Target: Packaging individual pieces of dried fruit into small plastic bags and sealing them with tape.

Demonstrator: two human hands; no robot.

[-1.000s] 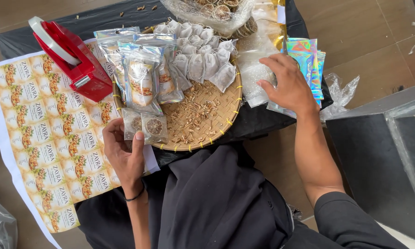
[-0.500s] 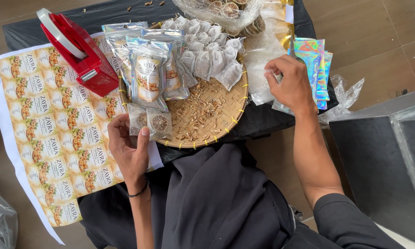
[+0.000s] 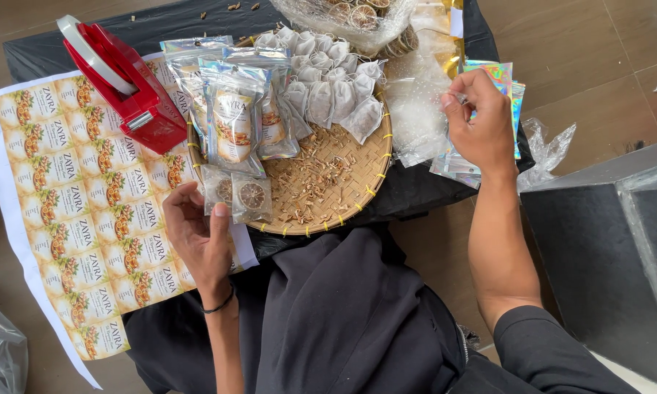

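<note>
My left hand (image 3: 197, 235) hovers palm up over the edge of a printed label sheet (image 3: 73, 211), fingers apart, holding nothing, just left of two small clear packets with dried citrus slices (image 3: 239, 192). My right hand (image 3: 480, 124) rests on a stack of shiny holographic pouches (image 3: 505, 82), fingers pinched on the top pouch's edge. Between the hands sits a round woven tray (image 3: 343, 190) with dried bits, white tea bags (image 3: 328, 80) and filled clear pouches (image 3: 235, 117).
A red tape dispenser (image 3: 128, 87) stands on the label sheet at the back left. A clear bag of dried slices (image 3: 350, 18) lies behind the tray. Crumpled clear plastic (image 3: 551, 149) is at right, beside a grey box (image 3: 613, 241).
My right hand has lifted slightly and curled its fingers onto the holographic pouches. My left hand has turned a little more open near the small packets.
</note>
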